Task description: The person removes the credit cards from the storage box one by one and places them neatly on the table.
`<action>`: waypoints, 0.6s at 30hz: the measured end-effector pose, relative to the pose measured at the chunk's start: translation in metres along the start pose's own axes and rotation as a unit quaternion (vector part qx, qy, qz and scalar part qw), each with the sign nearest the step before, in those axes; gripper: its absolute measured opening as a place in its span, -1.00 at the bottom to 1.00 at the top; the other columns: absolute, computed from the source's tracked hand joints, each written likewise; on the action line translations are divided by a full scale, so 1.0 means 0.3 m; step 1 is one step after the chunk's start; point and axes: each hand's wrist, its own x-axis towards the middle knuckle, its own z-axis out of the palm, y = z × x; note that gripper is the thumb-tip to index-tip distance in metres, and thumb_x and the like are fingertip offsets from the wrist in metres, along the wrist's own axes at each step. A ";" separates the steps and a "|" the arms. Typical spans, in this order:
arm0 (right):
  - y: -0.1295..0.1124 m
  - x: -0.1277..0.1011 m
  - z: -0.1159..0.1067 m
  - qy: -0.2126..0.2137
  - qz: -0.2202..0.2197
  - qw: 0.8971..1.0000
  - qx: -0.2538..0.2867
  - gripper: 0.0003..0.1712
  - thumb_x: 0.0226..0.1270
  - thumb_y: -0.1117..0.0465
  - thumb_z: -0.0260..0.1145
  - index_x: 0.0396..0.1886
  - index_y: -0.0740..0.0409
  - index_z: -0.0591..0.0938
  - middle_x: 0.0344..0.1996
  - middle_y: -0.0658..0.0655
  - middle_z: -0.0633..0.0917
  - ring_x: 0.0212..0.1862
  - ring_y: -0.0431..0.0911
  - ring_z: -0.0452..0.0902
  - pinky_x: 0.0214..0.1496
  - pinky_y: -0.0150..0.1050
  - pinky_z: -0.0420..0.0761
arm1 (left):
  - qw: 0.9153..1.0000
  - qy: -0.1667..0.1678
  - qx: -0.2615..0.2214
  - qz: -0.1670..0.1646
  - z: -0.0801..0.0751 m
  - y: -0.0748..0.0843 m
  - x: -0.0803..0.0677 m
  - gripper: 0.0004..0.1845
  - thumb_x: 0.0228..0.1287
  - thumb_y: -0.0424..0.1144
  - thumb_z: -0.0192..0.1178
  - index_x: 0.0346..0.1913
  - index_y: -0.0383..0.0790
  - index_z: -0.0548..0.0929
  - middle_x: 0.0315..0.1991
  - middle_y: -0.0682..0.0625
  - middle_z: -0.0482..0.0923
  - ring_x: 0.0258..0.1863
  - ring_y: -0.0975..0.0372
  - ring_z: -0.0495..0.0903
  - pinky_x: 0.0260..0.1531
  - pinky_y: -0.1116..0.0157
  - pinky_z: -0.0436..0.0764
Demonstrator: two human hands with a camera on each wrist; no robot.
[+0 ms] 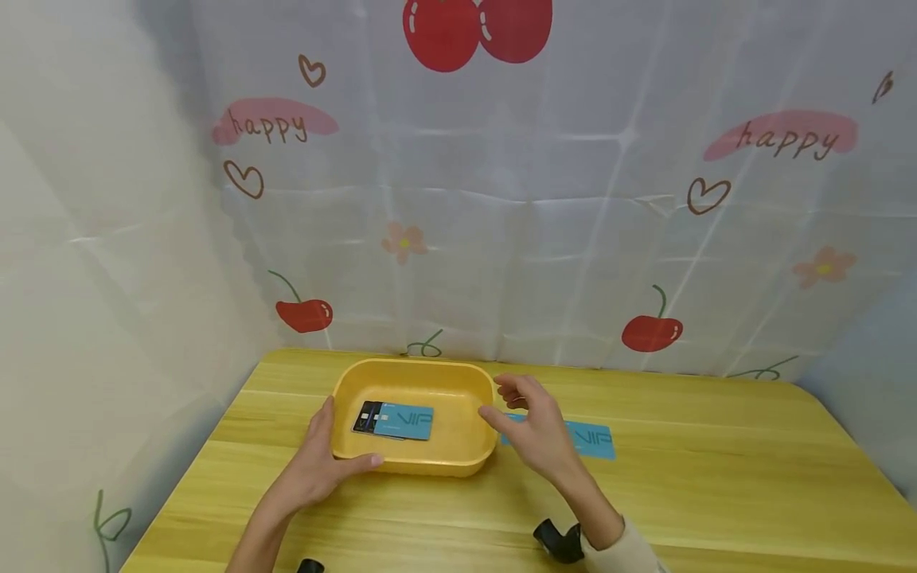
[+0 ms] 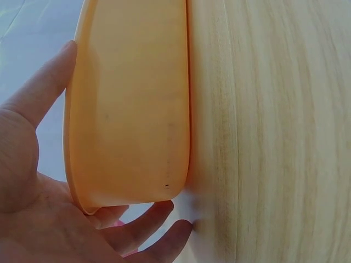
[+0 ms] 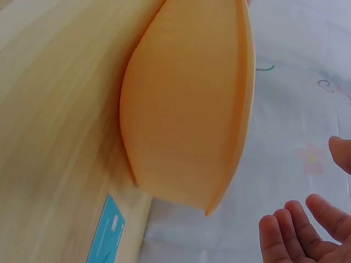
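A yellow plastic basin [image 1: 458,454] stands on the table. Inside, toward its left, lie a blue VIP card [image 1: 404,422] and black cards [image 1: 364,418], partly covered by the blue one. My left hand [image 1: 318,461] holds the basin's left front corner, thumb along the front rim and fingers around the left end. Beside the right rim, my right hand [image 1: 533,422] hovers with fingers loosely bent and nothing in them; the right wrist view shows a gap between hand and basin. Blue VIP cards [image 1: 593,440] lie on the table behind that hand, partly hidden by it.
The wooden table [image 1: 716,469] extends to both sides and toward the front. A white curtain printed with cherries and hearts [image 1: 537,239] hangs behind its far edge. Near the right wrist is a black curved piece [image 1: 557,543], with another black piece [image 1: 310,566] at the bottom edge.
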 end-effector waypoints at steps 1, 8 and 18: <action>-0.003 0.000 0.004 -0.005 0.000 1.000 0.003 -0.51 0.22 0.20 0.49 0.13 0.24 0.61 -0.11 0.16 0.62 -0.06 0.15 0.52 0.05 0.06 0.55 | 1.000 -0.001 0.000 0.001 0.002 0.001 0.001 0.39 0.05 0.07 0.50 0.52 -0.43 -0.39 0.51 -0.42 -0.31 0.44 -0.23 -0.08 0.36 -0.20 0.03; -0.030 0.013 0.052 -0.034 -0.015 0.999 0.011 -0.57 0.23 0.17 0.49 0.07 0.17 0.64 -0.16 0.02 0.59 -0.11 -0.06 0.50 0.03 0.06 0.56 | 1.000 -0.004 -0.002 0.003 0.000 0.002 0.004 0.40 0.06 0.07 0.49 0.52 -0.43 -0.41 0.50 -0.43 -0.33 0.45 -0.23 -0.11 0.36 -0.20 0.02; -0.064 0.024 0.138 -0.065 -0.028 0.997 0.013 -0.53 0.25 0.10 0.46 0.10 0.19 0.62 -0.11 0.06 0.61 -0.06 -0.03 0.51 0.07 0.07 0.52 | 1.000 0.005 -0.003 0.014 0.006 -0.006 0.005 0.39 0.04 0.08 0.50 0.52 -0.43 -0.38 0.50 -0.44 -0.28 0.44 -0.24 -0.08 0.35 -0.20 0.04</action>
